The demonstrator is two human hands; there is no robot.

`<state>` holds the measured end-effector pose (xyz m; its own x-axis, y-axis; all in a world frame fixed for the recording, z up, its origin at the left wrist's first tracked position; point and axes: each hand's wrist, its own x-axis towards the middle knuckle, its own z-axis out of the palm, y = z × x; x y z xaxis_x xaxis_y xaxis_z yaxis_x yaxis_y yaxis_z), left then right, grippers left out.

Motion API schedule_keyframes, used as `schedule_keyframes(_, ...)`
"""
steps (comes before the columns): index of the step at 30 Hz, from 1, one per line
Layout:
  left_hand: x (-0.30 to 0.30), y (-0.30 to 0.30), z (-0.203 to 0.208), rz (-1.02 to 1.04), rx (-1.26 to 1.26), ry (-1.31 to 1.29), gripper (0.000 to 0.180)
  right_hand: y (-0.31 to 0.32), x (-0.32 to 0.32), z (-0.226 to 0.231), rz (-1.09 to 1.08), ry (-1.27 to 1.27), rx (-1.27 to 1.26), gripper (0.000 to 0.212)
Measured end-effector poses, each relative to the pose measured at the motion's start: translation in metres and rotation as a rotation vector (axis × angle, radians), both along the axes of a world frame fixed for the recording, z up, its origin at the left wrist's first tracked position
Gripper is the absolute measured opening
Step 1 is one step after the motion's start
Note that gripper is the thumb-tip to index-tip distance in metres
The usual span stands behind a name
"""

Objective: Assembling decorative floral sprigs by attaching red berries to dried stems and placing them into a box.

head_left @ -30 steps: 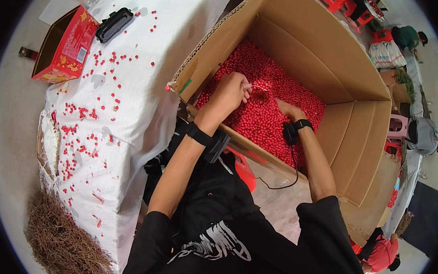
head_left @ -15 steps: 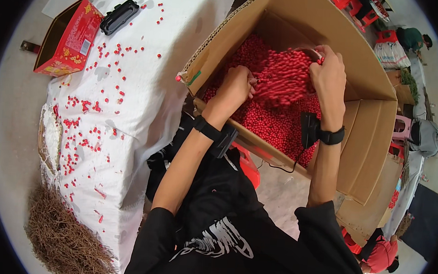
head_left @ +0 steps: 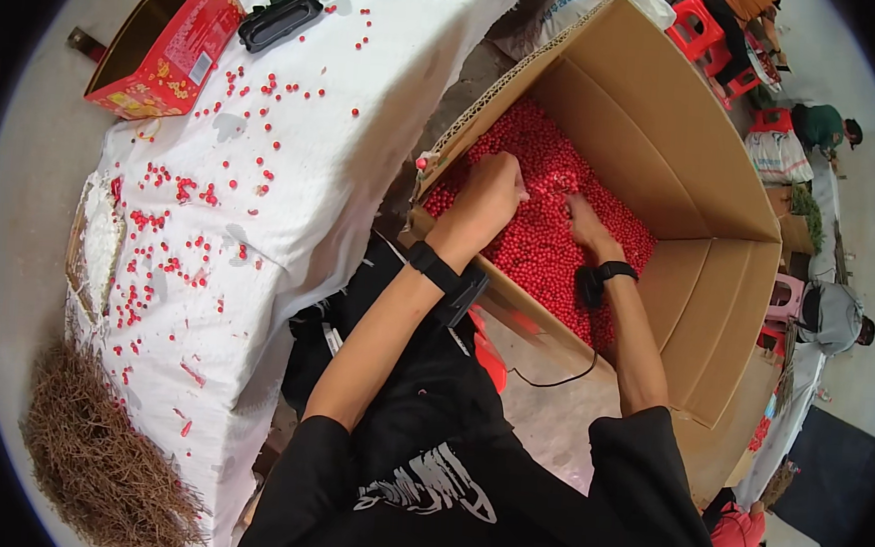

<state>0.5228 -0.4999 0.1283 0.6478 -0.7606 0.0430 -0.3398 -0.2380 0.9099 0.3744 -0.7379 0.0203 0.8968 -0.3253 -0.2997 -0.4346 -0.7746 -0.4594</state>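
Observation:
Red berries (head_left: 539, 255) fill the lower part of a large open cardboard box (head_left: 657, 117) in front of me. My left hand (head_left: 498, 192) is over the berries on the box's left side, its fingers curled in; what they hold, if anything, is hidden. My right hand (head_left: 589, 226) reaches down among the berries, its fingertips against a raised round mound of them (head_left: 559, 176). Those fingers look closed, but berries cover what they grip. Each wrist wears a black strap with a small dark device.
On the left, a white-covered table (head_left: 304, 165) has scattered berries, a red carton (head_left: 171, 52) and a black tray (head_left: 280, 21). Brown twigs (head_left: 106, 454) lie at its near end. Red stools (head_left: 693, 28) and several people are off to the right.
My right hand has lowered from the box's far side into the berries; the container rim it gripped no longer shows. The blurred, tumbling berries have settled. My view has shifted slightly.

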Motion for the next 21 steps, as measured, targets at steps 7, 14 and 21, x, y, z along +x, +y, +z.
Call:
schedule_keyframes(7, 0.006, 0.01, 0.006, 0.038, 0.088, -0.043, 0.015, 0.042, 0.0, 0.087, -0.057, 0.221, 0.356, 0.035)
schedule_keyframes(14, 0.001, 0.01, 0.015, 0.122, 0.149, -0.118, 0.007, 0.07, -0.002, 0.188, -0.324, -0.296, -0.223, 0.034)
schedule_keyframes(21, 0.002, 0.009, 0.016, 0.096, 0.17, -0.091, 0.009, 0.102, 0.034, 0.224, -0.544, -0.335, -0.608, 0.036)
